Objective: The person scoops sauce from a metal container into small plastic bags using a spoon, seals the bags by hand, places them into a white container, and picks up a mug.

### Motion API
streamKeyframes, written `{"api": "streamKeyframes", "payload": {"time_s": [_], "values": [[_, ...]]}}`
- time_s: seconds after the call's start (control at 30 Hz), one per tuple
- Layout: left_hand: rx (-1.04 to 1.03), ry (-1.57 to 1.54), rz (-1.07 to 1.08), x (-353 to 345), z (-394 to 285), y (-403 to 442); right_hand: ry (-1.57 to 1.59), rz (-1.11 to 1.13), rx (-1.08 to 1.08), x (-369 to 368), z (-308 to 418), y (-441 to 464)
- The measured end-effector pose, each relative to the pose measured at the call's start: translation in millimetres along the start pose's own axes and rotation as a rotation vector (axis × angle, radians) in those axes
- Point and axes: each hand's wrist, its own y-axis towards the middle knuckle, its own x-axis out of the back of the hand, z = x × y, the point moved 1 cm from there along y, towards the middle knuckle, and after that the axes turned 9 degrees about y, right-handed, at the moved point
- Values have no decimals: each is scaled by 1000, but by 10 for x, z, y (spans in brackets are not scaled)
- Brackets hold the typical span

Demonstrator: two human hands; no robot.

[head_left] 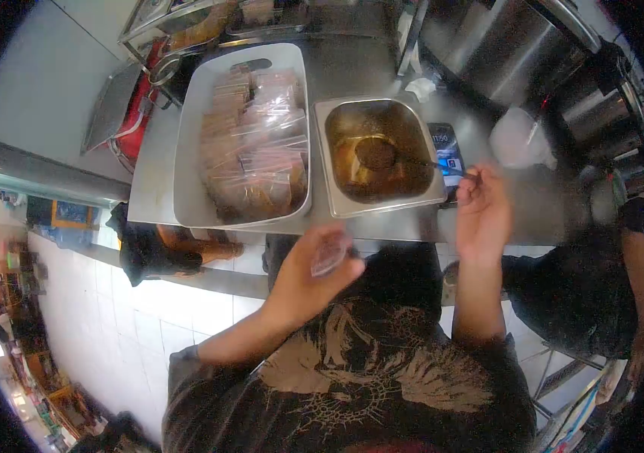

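A small clear plastic bag (329,255) is in my left hand (308,273), in front of the counter's near edge; its fingers are curled around it. My right hand (483,215) grips the dark handle of a ladle (375,153), to the right of a square metal pan (388,208). The ladle's bowl is inside the pan, over brown oily liquid, and looks filled with something dark. Left of the pan stands a white plastic bin (188,170) holding many small sealed bags (257,143) with reddish-brown contents.
A phone (444,147) lies against the pan's right side, under the ladle handle. A white plastic bag (520,140) and large metal pots (503,49) stand at the back right. Another person (586,279) is at the right edge. A red object (134,132) sits beyond the bin's left.
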Motion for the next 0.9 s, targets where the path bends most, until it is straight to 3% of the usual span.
{"api": "streamKeyframes", "payload": {"time_s": [0.07,0.17,0.3,0.43,0.63,0.83,0.9], "values": [[6,174,186,124,-164,-92,7,10,3,-10,54,45],[-165,-25,281,225,-387,-158,-86,-50,20,-54,121,106],[-377,-37,60,283,-711,-20,-85,-8,59,-226,158,199],[-533,232,-76,348,-810,352,11,9,14,-226,269,297],[-447,257,-131,269,-966,748,20,27,26,-436,424,356],[-478,49,-126,102,-897,1055,80,157,31,-610,523,440],[-335,119,-131,69,-961,1072,104,196,37,-735,536,417]]}}
